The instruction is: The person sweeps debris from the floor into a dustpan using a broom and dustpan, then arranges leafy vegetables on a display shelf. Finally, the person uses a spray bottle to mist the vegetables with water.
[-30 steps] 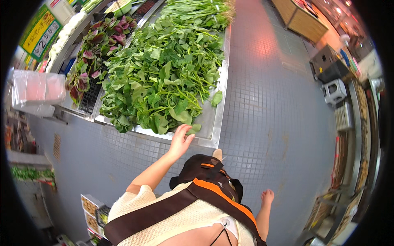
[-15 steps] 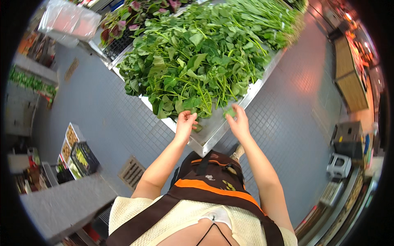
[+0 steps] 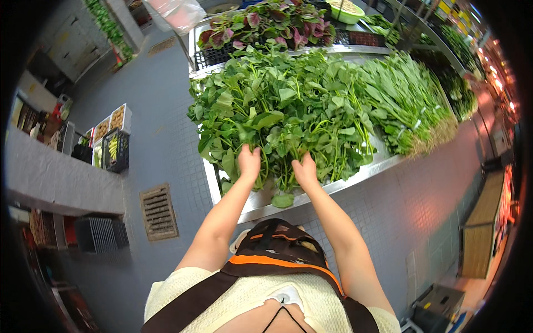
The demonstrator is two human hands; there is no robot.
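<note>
A broad heap of leafy greens [image 3: 311, 94] with pale green stems covers most of a metal-edged tray table [image 3: 383, 165] in front of me. My left hand [image 3: 249, 162] reaches into the near left part of the heap, its fingers closed around leaves and stems and partly covered by them. A short way to the right, my right hand [image 3: 305, 170] grips the same near side of the pile, its fingertips sunk among the leaves. Stems hang between the two hands. One loose leaf [image 3: 282, 200] lies at the table's near edge.
Long bundled greens with roots [image 3: 411, 105] lie on the right. Red-and-green leaves [image 3: 272, 25] fill black crates behind, near a green bowl [image 3: 347, 10]. A floor drain grate [image 3: 159, 212], a black crate [image 3: 115, 150] and a grey counter [image 3: 61, 172] are to the left.
Both hands have moved from the tray's near corner into the heap and closed on greens. My body and view have turned, so the tray's near edge now runs across in front of me.
</note>
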